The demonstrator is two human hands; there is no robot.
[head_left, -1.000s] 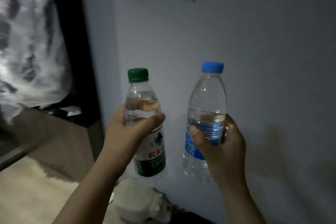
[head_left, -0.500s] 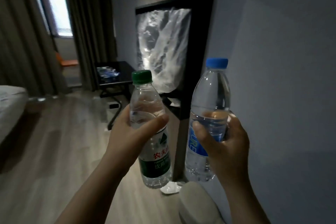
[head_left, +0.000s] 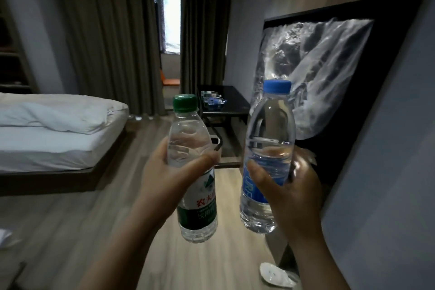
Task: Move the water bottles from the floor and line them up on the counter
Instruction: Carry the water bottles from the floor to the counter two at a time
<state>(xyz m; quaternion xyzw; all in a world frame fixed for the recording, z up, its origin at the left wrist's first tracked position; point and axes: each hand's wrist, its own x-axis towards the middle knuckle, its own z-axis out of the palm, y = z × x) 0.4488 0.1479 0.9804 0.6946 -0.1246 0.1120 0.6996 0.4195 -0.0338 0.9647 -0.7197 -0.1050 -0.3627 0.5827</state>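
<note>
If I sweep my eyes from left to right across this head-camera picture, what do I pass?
White bed → green-capped bottle, gripped by the left hand → blue-capped bottle, gripped by the right hand → crinkled plastic sheet → grey wall.

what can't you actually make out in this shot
Head view only.
1. green-capped bottle: the left hand covers part of its label, and the print is blurred.
2. blue-capped bottle: the right hand hides part of its label.
3. small items on the dark table far back: too small to identify.
4. The counter: whether that table is it cannot be told.
</note>
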